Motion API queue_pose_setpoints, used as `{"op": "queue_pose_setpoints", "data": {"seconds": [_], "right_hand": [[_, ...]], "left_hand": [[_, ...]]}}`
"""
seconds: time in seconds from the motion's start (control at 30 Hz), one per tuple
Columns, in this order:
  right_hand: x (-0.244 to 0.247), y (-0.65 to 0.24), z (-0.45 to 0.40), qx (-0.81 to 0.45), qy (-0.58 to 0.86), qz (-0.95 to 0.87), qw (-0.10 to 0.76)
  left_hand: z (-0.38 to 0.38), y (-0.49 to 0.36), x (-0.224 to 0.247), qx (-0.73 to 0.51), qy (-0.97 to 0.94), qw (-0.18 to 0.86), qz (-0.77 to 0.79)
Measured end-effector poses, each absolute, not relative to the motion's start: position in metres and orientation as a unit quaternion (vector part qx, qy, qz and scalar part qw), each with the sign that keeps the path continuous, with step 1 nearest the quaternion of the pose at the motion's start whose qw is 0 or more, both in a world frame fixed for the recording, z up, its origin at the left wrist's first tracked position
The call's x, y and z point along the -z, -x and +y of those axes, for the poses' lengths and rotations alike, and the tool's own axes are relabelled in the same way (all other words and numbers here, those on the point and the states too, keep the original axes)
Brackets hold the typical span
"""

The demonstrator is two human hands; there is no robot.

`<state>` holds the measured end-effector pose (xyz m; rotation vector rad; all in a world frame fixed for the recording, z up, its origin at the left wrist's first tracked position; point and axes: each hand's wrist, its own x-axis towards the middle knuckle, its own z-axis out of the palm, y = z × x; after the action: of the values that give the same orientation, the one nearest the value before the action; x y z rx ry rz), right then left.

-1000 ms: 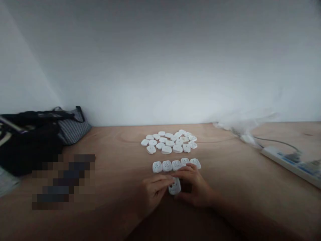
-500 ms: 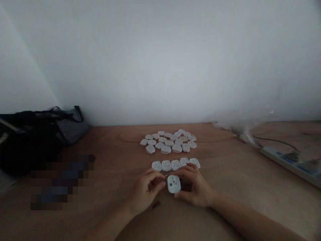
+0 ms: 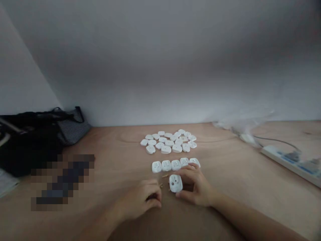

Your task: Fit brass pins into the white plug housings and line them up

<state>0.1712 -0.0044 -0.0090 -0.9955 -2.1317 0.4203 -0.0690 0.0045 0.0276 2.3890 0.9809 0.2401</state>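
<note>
My right hand (image 3: pixel 195 185) grips a white plastic socket cover (image 3: pixel 175 183) by its right side, and the cover sits on the wooden table (image 3: pixel 225 174) with its pin holes facing up. My left hand (image 3: pixel 141 199) rests curled to the left of that cover, its fingers closed, and anything inside them is hidden. Small brass pieces (image 3: pixel 165 175) lie on the wood between my hands. Just beyond my fingers is a row of several white socket covers (image 3: pixel 166 165), and farther back lies a loose cluster of several more (image 3: pixel 169 143).
Against the wall at back left are a black bag (image 3: pixel 27 144) and a striped bag (image 3: pixel 72 129). A pixelated patch (image 3: pixel 62 180) covers part of the table. At right lie a white power strip (image 3: pixel 288 164) with its cable and a clear plastic bag (image 3: pixel 243 125).
My left hand has drawn back left and down from the cover, and brass pieces now show on the table. The cover has shifted slightly right and up, still in my right hand.
</note>
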Motion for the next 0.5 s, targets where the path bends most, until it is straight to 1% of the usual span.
{"op": "queue_pose_setpoints", "data": {"seconds": [0.13, 0.2, 0.3, 0.5], "right_hand": [[0.006, -0.171, -0.005, -0.176, 0.378, -0.833, 0.364], [0.006, -0.170, -0.005, -0.182, 0.380, -0.832, 0.361], [0.007, -0.169, -0.005, -0.177, 0.381, -0.831, 0.366], [0.009, -0.167, -0.004, -0.187, 0.376, -0.832, 0.362]], "left_hand": [[0.006, 0.068, -0.021, -0.165, -0.869, 0.250, 0.394], [0.007, 0.066, -0.019, -0.215, -0.854, 0.256, 0.399], [0.006, 0.061, -0.015, -0.283, -0.833, 0.270, 0.391], [0.004, 0.052, -0.005, -0.358, -0.824, 0.269, 0.348]]}}
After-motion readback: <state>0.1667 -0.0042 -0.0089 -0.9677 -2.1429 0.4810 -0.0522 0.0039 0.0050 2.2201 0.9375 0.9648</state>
